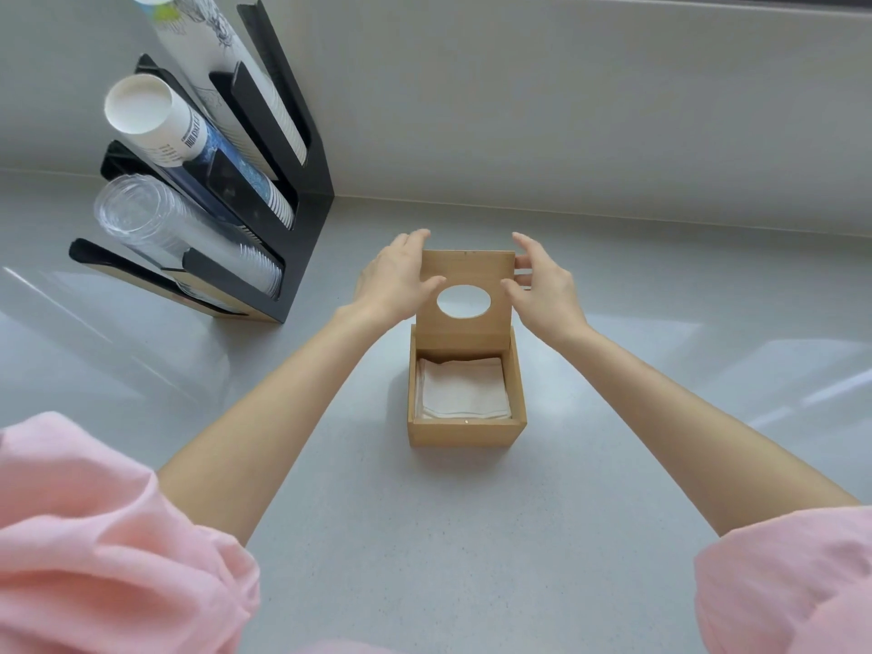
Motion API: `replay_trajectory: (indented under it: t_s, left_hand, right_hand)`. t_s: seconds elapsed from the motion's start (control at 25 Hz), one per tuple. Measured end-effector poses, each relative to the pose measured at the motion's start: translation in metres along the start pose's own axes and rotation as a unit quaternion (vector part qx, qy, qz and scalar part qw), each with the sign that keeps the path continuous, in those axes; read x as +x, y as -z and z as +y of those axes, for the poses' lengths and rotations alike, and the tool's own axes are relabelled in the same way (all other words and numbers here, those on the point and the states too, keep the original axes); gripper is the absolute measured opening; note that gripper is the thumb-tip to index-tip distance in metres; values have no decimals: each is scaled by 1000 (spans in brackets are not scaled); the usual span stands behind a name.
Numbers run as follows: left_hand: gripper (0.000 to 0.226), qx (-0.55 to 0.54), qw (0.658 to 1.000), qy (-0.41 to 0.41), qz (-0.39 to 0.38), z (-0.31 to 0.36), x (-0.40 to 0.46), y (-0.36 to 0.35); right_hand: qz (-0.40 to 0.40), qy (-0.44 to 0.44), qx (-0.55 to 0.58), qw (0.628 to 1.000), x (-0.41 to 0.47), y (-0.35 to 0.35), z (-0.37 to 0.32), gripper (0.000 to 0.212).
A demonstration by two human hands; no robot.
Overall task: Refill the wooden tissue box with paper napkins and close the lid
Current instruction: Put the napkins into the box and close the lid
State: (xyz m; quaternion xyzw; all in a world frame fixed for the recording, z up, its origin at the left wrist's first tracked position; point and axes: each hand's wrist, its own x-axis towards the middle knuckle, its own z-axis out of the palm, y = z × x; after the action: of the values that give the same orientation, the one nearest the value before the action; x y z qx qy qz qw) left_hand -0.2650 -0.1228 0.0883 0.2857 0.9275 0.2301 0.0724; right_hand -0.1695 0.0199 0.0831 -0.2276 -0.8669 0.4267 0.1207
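A square wooden tissue box (pixel 465 432) stands on the grey counter in the middle of the view. Its hinged lid (pixel 472 269), with an oval hole, is raised upright at the far side. Inside the box lies a stack of white paper napkins (pixel 465 387), below the rim. My left hand (pixel 396 276) holds the lid's left edge, fingers behind it and thumb in front. At the lid's right edge, my right hand (pixel 542 285) grips in the same way.
A black cup dispenser rack (pixel 302 181) stands at the back left, holding tilted stacks of paper cups (pixel 155 120) and clear plastic cups (pixel 141 219). A grey wall (pixel 566 110) runs behind the counter (pixel 472 535). Pink sleeves fill the bottom corners.
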Motion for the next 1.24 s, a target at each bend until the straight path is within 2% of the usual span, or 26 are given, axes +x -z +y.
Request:
replay_trajectory:
  t_s: [0.16, 0.36, 0.64, 0.76, 1.0, 1.24]
  left_hand:
    - [36, -7, 1000, -15, 14, -4, -1, -3]
    - [29, -35, 998, -34, 30, -7, -6, 0]
    - [16, -40, 989, -91, 113, -4, -28, 6]
    - [11, -63, 984, -100, 134, -7, -45, 5]
    - [10, -126, 977, -129, 114, -20, -82, -4]
    - [19, -85, 968, -198, 127, -30, -116, -21]
  right_hand:
    - [35, -5, -1, 999, 0, -2, -1, 37]
    - [52, 2, 7, 999, -4, 1, -1, 27]
    - [69, 57, -2, 996, -28, 10, 1, 14]
    - [69, 86, -15, 994, -44, 11, 3, 12]
    - [55, 143, -64, 986, -81, 7, 16, 10]
    - [14, 182, -167, 969, -108, 0, 29, 25]
